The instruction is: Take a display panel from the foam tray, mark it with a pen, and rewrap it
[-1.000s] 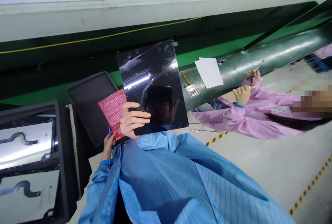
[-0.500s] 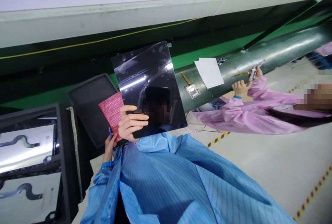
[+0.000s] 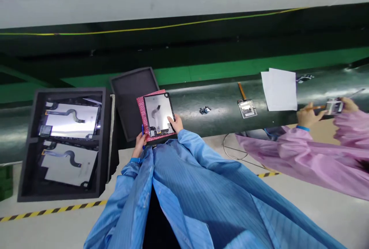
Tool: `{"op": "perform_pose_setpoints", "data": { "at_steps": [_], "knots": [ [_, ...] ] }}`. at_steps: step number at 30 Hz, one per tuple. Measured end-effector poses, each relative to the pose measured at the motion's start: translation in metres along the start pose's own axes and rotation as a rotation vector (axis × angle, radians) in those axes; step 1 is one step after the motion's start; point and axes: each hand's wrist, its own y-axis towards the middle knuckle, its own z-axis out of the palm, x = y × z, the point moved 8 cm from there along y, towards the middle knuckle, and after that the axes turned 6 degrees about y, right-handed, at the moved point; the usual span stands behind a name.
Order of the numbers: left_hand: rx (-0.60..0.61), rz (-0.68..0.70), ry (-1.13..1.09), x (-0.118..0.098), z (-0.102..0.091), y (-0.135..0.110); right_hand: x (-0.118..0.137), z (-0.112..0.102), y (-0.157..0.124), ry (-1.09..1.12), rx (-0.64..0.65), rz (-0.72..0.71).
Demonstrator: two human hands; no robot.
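Observation:
A display panel with a silver back, black border and short ribbon cable lies back side up over a pink bubble-wrap sheet. At the panel's lower right edge my right hand grips it, thumb on top and the other fingers mostly hidden. My left hand is closed around a blue pen, by the lower left corner of the bubble wrap. Whether those fingers also pinch the wrap is hard to tell. Behind the wrap is a black foam tray.
On the left, a black foam box holds several panels with ribbon cables. Small dark parts, a flat component with an orange ribbon and white paper sheets lie rightward on the green bench. A co-worker's hands hold a similar component.
The panel, held up glossy side showing, has come down onto the bubble wrap with its silver back up. My right hand has shifted to its right edge. My view has turned and widened.

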Motion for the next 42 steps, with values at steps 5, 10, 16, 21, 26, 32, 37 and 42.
{"op": "perform_pose_setpoints", "data": {
  "at_steps": [5,10,16,21,26,32,37,42],
  "knots": [
    [0.003,0.004,0.001,0.000,0.001,-0.001,-0.001,0.017,0.013,-0.258,0.028,-0.048],
    [0.027,0.019,0.004,0.001,0.001,-0.001,-0.010,0.020,0.013,-0.390,0.034,-0.053],
    [0.038,0.030,0.014,0.002,0.000,0.000,-0.015,0.022,0.012,-0.446,0.062,-0.061],
    [0.046,0.026,0.034,0.003,0.000,0.001,-0.006,0.016,0.009,-0.496,0.005,-0.096],
    [0.032,0.034,0.053,0.002,0.000,0.000,-0.019,0.007,0.018,-0.408,0.005,0.069],
    [0.054,0.126,0.019,-0.013,0.014,-0.020,-0.015,-0.007,0.022,-0.165,0.119,0.138],
    [0.128,0.171,-0.081,-0.026,0.028,-0.048,-0.007,0.004,0.014,0.174,0.418,0.227],
    [0.123,0.151,-0.152,-0.036,0.022,-0.061,-0.006,0.037,0.021,0.354,0.479,0.313]
  ]
}}
